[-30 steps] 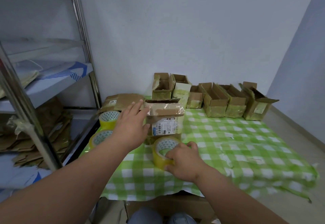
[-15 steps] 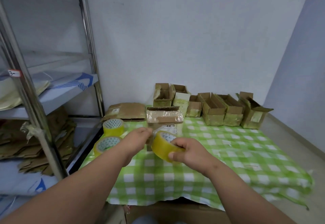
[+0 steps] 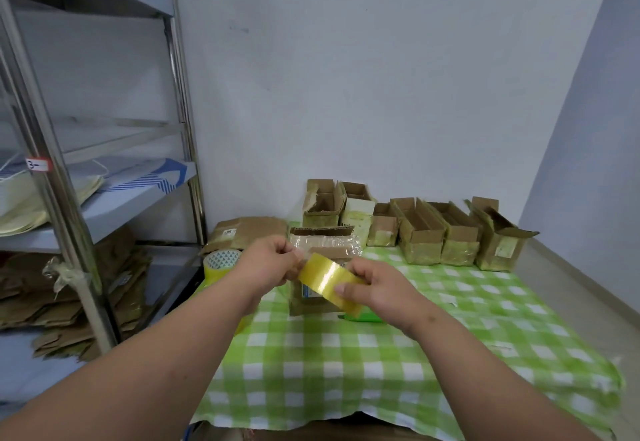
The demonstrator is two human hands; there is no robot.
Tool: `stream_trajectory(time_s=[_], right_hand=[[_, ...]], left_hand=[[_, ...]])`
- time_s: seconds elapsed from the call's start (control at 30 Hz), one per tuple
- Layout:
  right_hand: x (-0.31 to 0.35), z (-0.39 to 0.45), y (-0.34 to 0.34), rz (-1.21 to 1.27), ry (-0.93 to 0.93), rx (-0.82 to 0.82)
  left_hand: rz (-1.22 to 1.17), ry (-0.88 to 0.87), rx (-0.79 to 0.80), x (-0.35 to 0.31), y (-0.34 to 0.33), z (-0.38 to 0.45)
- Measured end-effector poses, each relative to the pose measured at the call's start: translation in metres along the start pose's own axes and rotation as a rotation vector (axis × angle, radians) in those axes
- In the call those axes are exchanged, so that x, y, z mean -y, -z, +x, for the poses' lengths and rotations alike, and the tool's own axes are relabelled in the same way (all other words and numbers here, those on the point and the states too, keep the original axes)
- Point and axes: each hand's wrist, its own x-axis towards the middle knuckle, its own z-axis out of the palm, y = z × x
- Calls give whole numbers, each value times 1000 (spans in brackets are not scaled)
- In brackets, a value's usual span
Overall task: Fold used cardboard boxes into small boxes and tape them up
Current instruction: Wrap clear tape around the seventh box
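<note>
My right hand (image 3: pixel 377 288) grips a yellow tape roll (image 3: pixel 325 279), lifted above the green checked table (image 3: pixel 381 364). At the roll's upper left edge my left hand (image 3: pixel 273 264) pinches the tape end. Right behind both hands stands a folded cardboard box (image 3: pixel 323 245) with clear tape across its top and a blue-and-white label, partly hidden by the roll.
Several open-topped small boxes (image 3: pixel 419 232) line the wall at the table's back. A flat cardboard piece (image 3: pixel 249 232) and another tape roll (image 3: pixel 221 262) lie at the left edge. A metal shelf rack (image 3: pixel 69 232) with stacked flat cardboard stands on the left.
My right hand lifted the tape roll off the table. My left hand left the box and came to the roll, where it now pinches the tape end.
</note>
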Motion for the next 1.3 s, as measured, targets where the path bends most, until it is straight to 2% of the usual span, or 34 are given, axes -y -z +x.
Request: stream_trajectory(time_s=[0.27,0.5,0.7,0.97,1.3], right_hand=[[37,40,40,-42,32,-47],[30,69,88,-66,-10,-88],[16,102,112,-134,-36,-150],[2,134,119,-297,-71,-225],[-19,140,106,-400,-152,-176]], left_hand=[[-158,13,-75,-36,6,28],[-337,89,-258,-44,38,59],[-331,143,-248,-42,33,82],[-175,209,-221,-32,17,100],[-331,291,-79,-8,7,103]])
